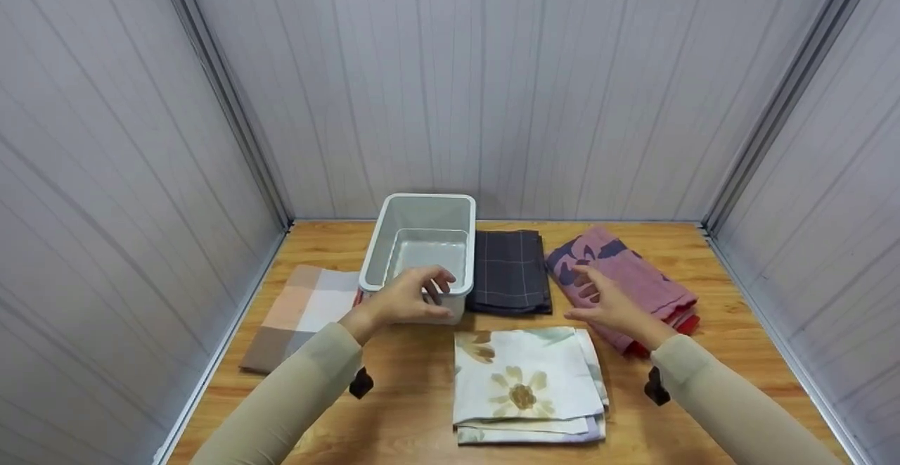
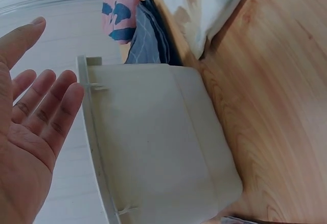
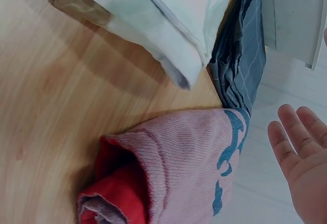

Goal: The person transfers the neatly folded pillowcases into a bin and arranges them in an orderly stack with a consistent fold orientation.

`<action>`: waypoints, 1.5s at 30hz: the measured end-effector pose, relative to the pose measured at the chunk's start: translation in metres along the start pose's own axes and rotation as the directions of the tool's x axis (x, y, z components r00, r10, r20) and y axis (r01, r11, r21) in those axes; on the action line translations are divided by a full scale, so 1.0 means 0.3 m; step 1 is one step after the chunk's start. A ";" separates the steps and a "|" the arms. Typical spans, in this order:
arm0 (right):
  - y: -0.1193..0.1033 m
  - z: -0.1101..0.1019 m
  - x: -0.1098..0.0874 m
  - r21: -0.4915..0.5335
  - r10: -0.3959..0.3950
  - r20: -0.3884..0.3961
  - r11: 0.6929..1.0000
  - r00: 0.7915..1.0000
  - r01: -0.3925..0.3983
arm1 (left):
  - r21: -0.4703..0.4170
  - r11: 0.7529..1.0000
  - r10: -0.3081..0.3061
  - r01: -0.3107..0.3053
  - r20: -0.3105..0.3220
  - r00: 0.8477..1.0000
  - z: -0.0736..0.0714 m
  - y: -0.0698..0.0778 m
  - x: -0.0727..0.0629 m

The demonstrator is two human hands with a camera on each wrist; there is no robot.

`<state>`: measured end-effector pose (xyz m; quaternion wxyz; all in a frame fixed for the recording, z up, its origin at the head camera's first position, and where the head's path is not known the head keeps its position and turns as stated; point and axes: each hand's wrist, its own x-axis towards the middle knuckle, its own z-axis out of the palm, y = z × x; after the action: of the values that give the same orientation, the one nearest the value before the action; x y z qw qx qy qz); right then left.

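Note:
My left hand (image 1: pixel 408 296) hovers at the near rim of a pale grey plastic bin (image 1: pixel 373 240), its fingers loosely bent around nothing. In the left wrist view that hand (image 2: pixel 38 111) shows its palm beside the bin's rim. On the other side, my right hand (image 1: pixel 612 307) is held above a folded pink cloth (image 1: pixel 643 275) with dark blue patterns and a red underside. Its palm and relaxed fingers (image 3: pixel 288 144) hold nothing in the right wrist view. Between and nearer than the hands lies a folded white floral cloth (image 1: pixel 527 373).
A dark checked cloth (image 1: pixel 510 271), folded flat, lies right beside the bin. At the left is a folded plaid cloth (image 1: pixel 302 317) in orange, white and grey, partly hidden by the bin and left arm. Panelled walls (image 1: pixel 450 85) enclose the wooden table (image 1: pixel 401 409).

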<state>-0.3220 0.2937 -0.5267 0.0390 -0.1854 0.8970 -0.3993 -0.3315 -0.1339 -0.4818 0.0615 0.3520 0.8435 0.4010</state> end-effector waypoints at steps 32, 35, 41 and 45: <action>0.055 0.072 -0.043 0.047 0.082 0.064 0.995 0.995 -0.085 | -0.049 0.998 -0.024 0.028 0.071 0.997 0.154 -0.113 -0.051; 0.062 0.075 -0.049 0.047 0.067 0.064 0.996 0.996 -0.070 | -0.027 0.999 -0.028 0.030 0.069 0.997 0.164 -0.127 -0.054; 0.079 0.094 -0.063 0.106 0.084 0.080 0.990 0.993 -0.092 | -0.030 0.999 -0.040 0.041 0.056 0.998 0.192 -0.147 -0.065; 0.090 0.107 -0.075 0.108 0.090 0.079 0.989 0.993 -0.098 | -0.025 0.999 -0.045 0.046 0.051 0.998 0.217 -0.162 -0.068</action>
<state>-0.3023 0.2957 -0.5700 0.1010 -0.1552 0.8791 -0.4393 -0.3176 -0.1267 -0.5639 0.0966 0.3421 0.8442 0.4013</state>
